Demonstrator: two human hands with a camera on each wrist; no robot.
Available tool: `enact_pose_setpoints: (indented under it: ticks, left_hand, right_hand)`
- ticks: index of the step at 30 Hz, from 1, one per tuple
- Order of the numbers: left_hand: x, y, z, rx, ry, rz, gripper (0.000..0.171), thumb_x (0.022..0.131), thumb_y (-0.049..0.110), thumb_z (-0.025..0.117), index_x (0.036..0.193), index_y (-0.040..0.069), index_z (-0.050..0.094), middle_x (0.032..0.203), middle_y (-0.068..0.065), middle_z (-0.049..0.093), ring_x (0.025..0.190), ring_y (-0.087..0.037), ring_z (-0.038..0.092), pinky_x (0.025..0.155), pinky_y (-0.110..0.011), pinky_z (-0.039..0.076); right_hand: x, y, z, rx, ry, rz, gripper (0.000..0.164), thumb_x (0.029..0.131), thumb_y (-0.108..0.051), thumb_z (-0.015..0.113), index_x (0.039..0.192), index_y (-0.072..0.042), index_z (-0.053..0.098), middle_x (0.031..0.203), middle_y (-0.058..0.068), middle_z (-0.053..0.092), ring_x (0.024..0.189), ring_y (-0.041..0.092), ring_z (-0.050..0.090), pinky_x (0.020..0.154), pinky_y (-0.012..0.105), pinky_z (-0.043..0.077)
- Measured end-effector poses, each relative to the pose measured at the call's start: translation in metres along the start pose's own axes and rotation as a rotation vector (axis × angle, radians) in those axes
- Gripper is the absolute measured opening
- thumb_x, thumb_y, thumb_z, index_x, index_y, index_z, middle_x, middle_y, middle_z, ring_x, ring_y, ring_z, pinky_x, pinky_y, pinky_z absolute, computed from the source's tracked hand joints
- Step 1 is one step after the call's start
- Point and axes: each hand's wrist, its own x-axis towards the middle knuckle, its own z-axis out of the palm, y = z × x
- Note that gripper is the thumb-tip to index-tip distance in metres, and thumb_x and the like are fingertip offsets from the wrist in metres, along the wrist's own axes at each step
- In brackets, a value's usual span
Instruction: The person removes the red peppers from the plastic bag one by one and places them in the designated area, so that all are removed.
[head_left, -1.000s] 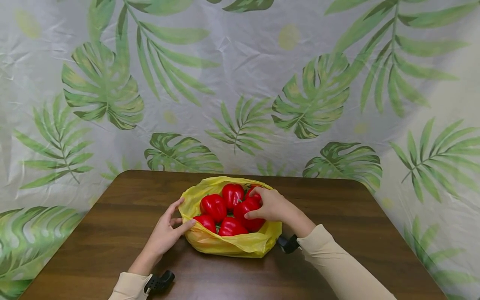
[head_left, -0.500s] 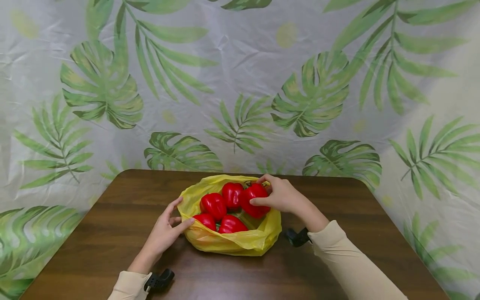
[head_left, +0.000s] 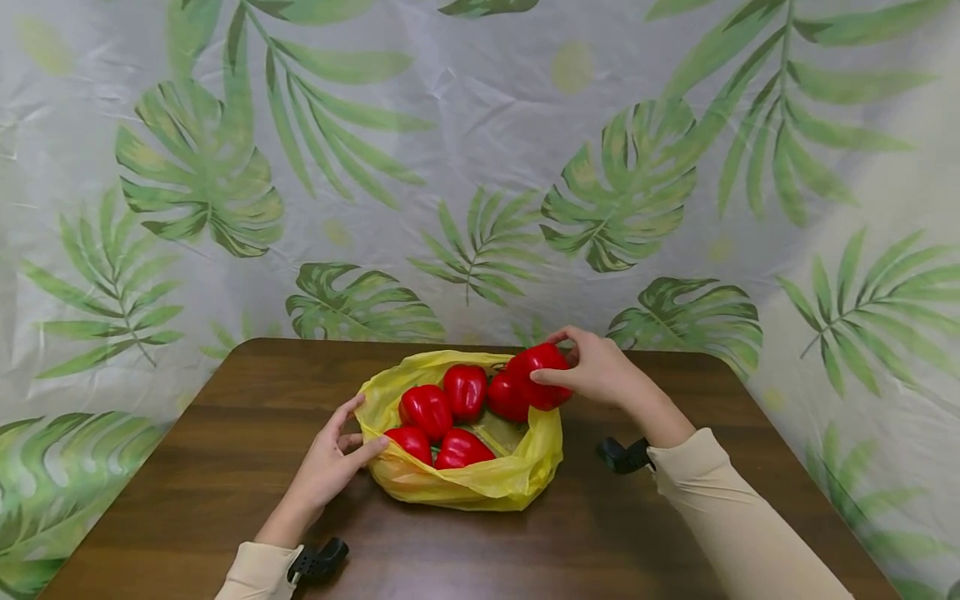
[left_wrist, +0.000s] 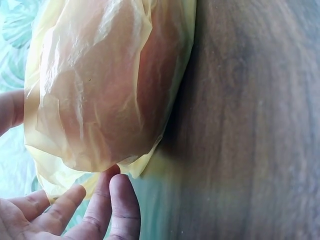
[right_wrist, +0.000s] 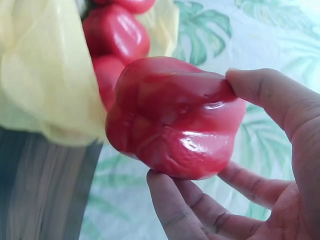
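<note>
A yellow plastic bag [head_left: 480,492] stands on the table with its mouth open, several red bell peppers [head_left: 426,412] lying inside. At its left side my left hand [head_left: 330,462] holds the rim, the thumb at the front edge and the fingers along the outside. From the left wrist, the fingertips [left_wrist: 72,197] show right at the thin plastic. My right hand [head_left: 600,371] grips another red bell pepper [head_left: 542,375] between thumb and fingers, raised over the bag's right rim. Close up in the right wrist view, that bell pepper [right_wrist: 175,120] turns its lobed end to the camera.
The dark wooden table [head_left: 225,450] has rounded back corners. Behind it hangs a pale cloth [head_left: 495,125] printed with green leaves. A black wrist device [head_left: 322,560] is strapped below each hand, beside the cream sleeves.
The right hand has lifted the bell pepper up and to the right, from among the others to over the rim. One behind it now shows more. The left hand stays at the rim.
</note>
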Motion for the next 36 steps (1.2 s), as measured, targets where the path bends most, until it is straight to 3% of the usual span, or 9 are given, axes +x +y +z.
enact_pose_setpoints:
  ticks: [10,16,23,32,36]
  left_hand:
    - [0.000,0.001,0.000,-0.001,-0.003,-0.003,0.086,0.100,0.023,0.077,0.169,0.015,0.028,0.172,-0.018,0.029,0.129,-0.034,0.065,0.084,-0.020,0.057]
    - [0.000,0.001,-0.001,0.004,-0.003,-0.006,0.086,0.100,0.023,0.077,0.170,0.014,0.028,0.172,-0.019,0.029,0.129,-0.034,0.066,0.084,-0.019,0.057]
    - [0.000,0.000,-0.001,0.003,-0.002,-0.007,0.086,0.100,0.023,0.077,0.170,0.016,0.028,0.172,-0.018,0.028,0.130,-0.033,0.065,0.084,-0.020,0.057]
    - [0.000,-0.001,-0.001,0.002,0.002,-0.013,0.086,0.100,0.023,0.078,0.170,0.016,0.028,0.172,-0.018,0.028,0.129,-0.033,0.065,0.083,-0.021,0.057]
    - [-0.001,0.000,-0.003,0.012,0.011,-0.013,0.086,0.100,0.022,0.078,0.170,0.016,0.028,0.172,-0.018,0.028,0.131,-0.035,0.065,0.083,-0.021,0.056]
  right_hand:
    - [-0.008,0.029,-0.024,-0.029,0.073,0.047,0.074,0.097,-0.052,0.075,0.147,-0.003,0.053,0.115,0.021,0.073,0.087,0.025,0.071,0.072,0.035,0.058]
    - [-0.010,0.049,-0.030,-0.052,0.105,0.074,0.074,0.097,-0.053,0.075,0.146,-0.001,0.053,0.122,0.028,0.073,0.099,0.035,0.073,0.078,0.043,0.062]
    - [-0.011,0.070,-0.029,-0.069,0.102,0.116,0.075,0.099,-0.052,0.072,0.145,0.004,0.053,0.138,0.035,0.065,0.120,0.049,0.067,0.089,0.052,0.063]
    - [-0.010,0.092,-0.018,-0.134,0.102,0.172,0.078,0.098,-0.055,0.070,0.144,0.005,0.053,0.143,0.036,0.060,0.122,0.053,0.061,0.094,0.059,0.058]
    - [-0.006,0.102,-0.009,-0.127,0.083,0.196,0.079,0.097,-0.056,0.071,0.143,0.005,0.054,0.137,0.036,0.063,0.114,0.048,0.064,0.087,0.053,0.060]
